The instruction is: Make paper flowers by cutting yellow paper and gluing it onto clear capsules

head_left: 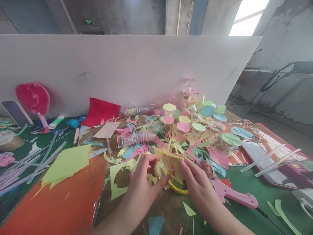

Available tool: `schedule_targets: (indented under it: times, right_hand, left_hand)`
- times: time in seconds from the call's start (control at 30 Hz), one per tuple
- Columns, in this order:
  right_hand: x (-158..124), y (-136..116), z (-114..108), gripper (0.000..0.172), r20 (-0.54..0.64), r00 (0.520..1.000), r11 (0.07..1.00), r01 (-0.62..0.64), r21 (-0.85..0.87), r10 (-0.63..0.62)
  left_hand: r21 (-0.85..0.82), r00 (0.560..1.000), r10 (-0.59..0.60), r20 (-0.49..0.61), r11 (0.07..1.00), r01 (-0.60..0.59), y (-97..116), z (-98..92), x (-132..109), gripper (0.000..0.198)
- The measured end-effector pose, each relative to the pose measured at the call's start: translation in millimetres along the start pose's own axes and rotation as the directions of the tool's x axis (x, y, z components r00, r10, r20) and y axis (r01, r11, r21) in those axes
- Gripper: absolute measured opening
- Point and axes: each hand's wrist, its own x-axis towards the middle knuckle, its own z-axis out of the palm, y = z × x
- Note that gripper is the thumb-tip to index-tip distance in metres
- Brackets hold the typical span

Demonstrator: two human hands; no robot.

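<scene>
My left hand (144, 176) and my right hand (195, 184) meet over a small clear plastic cup (164, 166). The left fingers grip the cup, and the right fingers press a yellow paper piece (173, 163) against its side. Under the hands lies a yellow plastic ring (177, 188), partly hidden. A pink plastic handle (234, 195) lies just right of my right hand. Ahead, a stack of clear cups (136, 138) lies on its side, and several cups topped with pastel paper circles (193, 124) stand among coloured paper scraps (129, 151).
A white board (122, 71) stands along the table's back. At left lie yellow paper sheets (66, 164), a bundle of clear sticks (29, 166), a red sheet (100, 112) and a pink round object (33, 98). Two clear sticks (277, 162) rest on a red-edged printed tray (244, 137) at right.
</scene>
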Motion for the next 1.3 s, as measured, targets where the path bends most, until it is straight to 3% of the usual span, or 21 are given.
schedule_targets:
  times: [0.37, 0.6, 0.93, 1.17, 1.3]
  right_hand:
    - [-10, -9, 2, 0.058, 0.048, 0.998, 0.996, -0.033, 0.081, 0.029]
    - [-17, -6, -1, 0.066, 0.114, 0.993, 0.996, -0.040, 0.082, 0.030]
    - [-24, -17, -6, 0.067, 0.240, 0.935, 0.936, -0.305, 0.174, 0.260]
    - [-20, 8, -1, 0.063, 0.191, 0.971, 0.952, -0.190, 0.241, 0.145]
    - [-6, 24, 1, 0.067, 0.066, 0.994, 0.936, -0.102, 0.338, 0.084]
  left_hand:
    - [0.031, 0.999, -0.013, 0.043, 0.999, 0.011, -7, 0.8, 1, 0.031]
    - [0.008, 0.999, 0.004, -0.037, 1.000, -0.004, -4, 2.4, 0, 0.030]
    - [0.017, 0.998, 0.012, -0.063, 1.000, -0.011, -2, 1.5, 1, 0.030]
    - [0.052, 0.996, 0.064, -0.059, 0.997, -0.061, -2, 2.2, -1, 0.026]
    - [0.150, 0.991, 0.125, -0.046, 0.982, -0.117, 6, -3.7, -1, 0.026]
